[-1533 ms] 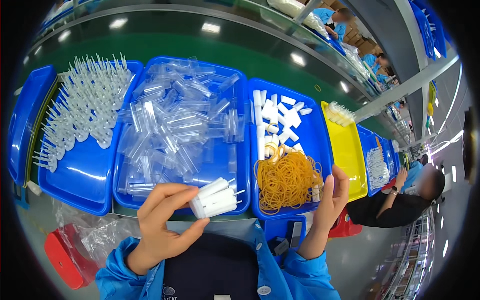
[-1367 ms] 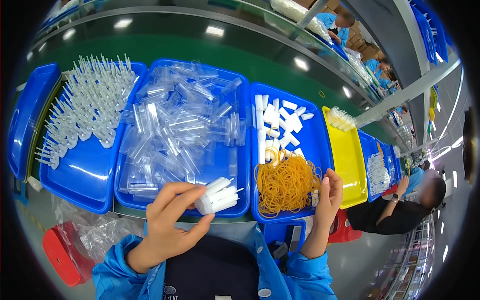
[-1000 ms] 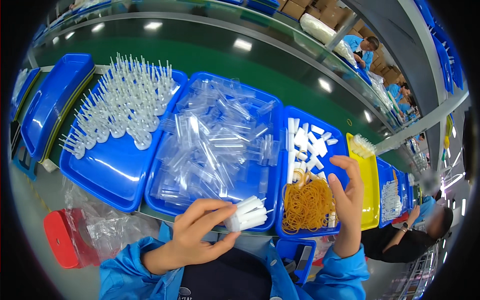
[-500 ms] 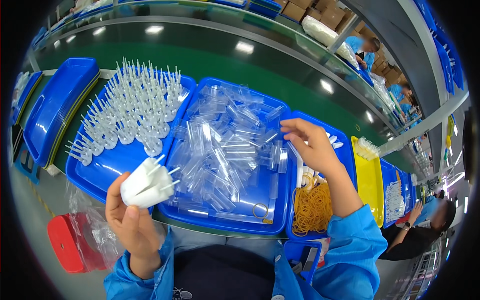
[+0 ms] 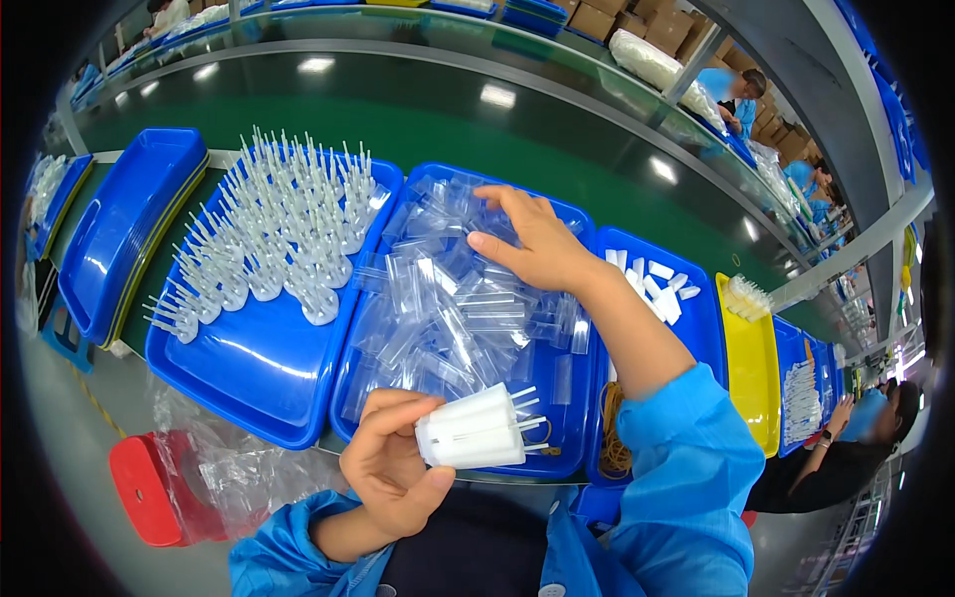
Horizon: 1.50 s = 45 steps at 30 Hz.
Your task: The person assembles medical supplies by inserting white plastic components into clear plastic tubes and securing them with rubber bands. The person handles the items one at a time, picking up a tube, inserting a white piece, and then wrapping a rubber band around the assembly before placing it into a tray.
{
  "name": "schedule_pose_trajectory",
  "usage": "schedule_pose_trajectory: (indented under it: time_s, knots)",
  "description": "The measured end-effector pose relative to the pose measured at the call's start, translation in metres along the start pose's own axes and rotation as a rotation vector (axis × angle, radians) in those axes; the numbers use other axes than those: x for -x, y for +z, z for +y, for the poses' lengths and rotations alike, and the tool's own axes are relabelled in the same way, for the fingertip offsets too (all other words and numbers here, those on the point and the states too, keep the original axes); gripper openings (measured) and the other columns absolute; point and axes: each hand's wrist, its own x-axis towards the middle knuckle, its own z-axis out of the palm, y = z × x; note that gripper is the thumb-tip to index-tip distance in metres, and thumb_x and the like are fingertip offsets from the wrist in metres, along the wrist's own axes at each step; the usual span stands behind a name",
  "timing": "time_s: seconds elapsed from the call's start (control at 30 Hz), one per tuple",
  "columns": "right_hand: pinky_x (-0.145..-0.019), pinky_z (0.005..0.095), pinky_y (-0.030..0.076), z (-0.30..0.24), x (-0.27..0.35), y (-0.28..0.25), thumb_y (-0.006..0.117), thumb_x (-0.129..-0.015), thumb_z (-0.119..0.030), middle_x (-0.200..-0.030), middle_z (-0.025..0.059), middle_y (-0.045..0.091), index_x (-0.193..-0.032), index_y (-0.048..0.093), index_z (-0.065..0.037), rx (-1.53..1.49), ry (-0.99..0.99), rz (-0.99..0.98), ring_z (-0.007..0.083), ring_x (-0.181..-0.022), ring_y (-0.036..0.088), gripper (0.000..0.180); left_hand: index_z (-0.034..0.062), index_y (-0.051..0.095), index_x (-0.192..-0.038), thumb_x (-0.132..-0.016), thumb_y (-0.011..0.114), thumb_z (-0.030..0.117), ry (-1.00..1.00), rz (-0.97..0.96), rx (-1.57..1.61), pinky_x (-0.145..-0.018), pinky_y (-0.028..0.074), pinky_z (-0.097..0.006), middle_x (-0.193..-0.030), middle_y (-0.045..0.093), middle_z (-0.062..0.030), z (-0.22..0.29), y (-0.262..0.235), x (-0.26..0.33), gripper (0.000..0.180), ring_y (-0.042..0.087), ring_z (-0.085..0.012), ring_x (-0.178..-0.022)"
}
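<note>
My left hand (image 5: 390, 470) is closed around a bundle of white cylindrical plastic pieces (image 5: 473, 433); several thin white stems stick out of its right end. The bundle is held near the front edge of the middle blue tray (image 5: 542, 413). That tray holds a heap of clear plastic sleeves (image 5: 448, 308). Over the far part of the heap is my right hand (image 5: 537, 239), thumb and fingers apart, nothing visible in it. Whether its fingertips touch the sleeves I cannot tell.
Many white stemmed pieces (image 5: 288, 219) stand in the left blue tray (image 5: 234, 383). On the right, a blue tray holds white tubes (image 5: 662, 289) and rubber bands (image 5: 614, 443), beside a yellow tray (image 5: 751, 378). A red stool (image 5: 144, 488) stands at lower left. Co-workers are farther off.
My right hand has moved left, from the edge of the right tray to over the clear sleeves. My left hand has carried the white bundle rightward, turning its stems to the right.
</note>
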Motion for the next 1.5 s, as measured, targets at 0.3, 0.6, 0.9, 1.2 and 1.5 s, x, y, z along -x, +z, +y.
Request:
schedule_pose_trajectory:
  time_s: [0.3,0.6,0.9,1.2,1.5]
  knots:
    - [-0.104,0.0496,0.034,-0.023,0.058,-0.002,0.051,-0.094,-0.048,-0.13,0.0204,0.044,-0.135,0.045,-0.006,-0.022,0.069,-0.072,0.041,-0.12,0.039,0.058,-0.0124,0.048,-0.123,-0.081,0.069,0.009,0.041,0.031,-0.062,-0.089,0.044,-0.03,-0.116,0.046,-0.0166,-0.009,0.003,-0.004,0.052,0.055,-0.0201,-0.101]
    - [-0.106,0.0425,0.033,-0.033,0.103,-0.023,0.047,-0.099,-0.031,-0.128,0.02,0.051,-0.135,0.044,-0.002,0.116,-0.128,0.076,0.0351,-0.124,0.045,0.047,-0.011,0.047,-0.125,-0.083,0.065,0.008,0.093,0.047,-0.139,-0.086,0.048,-0.029,-0.119,0.046,-0.0175,-0.008,0.003,-0.007,0.049,0.056,-0.0202,-0.101]
    - [-0.083,0.0409,0.049,-0.052,0.183,-0.02,0.071,-0.075,-0.009,-0.113,0.014,0.058,-0.11,0.058,-0.003,0.272,-0.005,0.244,0.0336,-0.099,0.057,0.037,-0.0045,0.043,-0.124,-0.083,0.058,-0.009,-0.269,-0.155,-0.021,-0.087,0.056,-0.034,-0.13,0.042,-0.022,0.013,0.015,-0.006,0.044,0.052,-0.0283,-0.119]
    - [-0.071,0.0337,0.051,-0.056,0.19,-0.01,0.068,-0.073,0.004,-0.097,0.0109,0.053,-0.104,0.063,-0.005,-0.066,0.127,0.342,0.0264,-0.083,0.061,0.032,-0.0057,0.053,-0.12,-0.082,0.059,-0.01,-0.258,-0.26,-0.115,-0.093,0.053,-0.035,-0.127,0.044,-0.0205,0.015,0.019,-0.008,0.039,0.052,-0.0272,-0.118]
    - [-0.063,0.02,0.043,-0.06,0.223,-0.001,0.062,-0.087,-0.002,-0.099,0.0081,0.052,-0.099,0.061,0.002,-1.436,0.143,0.668,0.012,-0.077,0.055,0.013,-0.0046,0.062,-0.113,-0.083,0.064,-0.007,-0.261,-0.288,-0.213,-0.091,0.055,-0.037,-0.129,0.043,-0.0195,0.014,0.022,-0.008,0.031,0.052,-0.0301,-0.119]
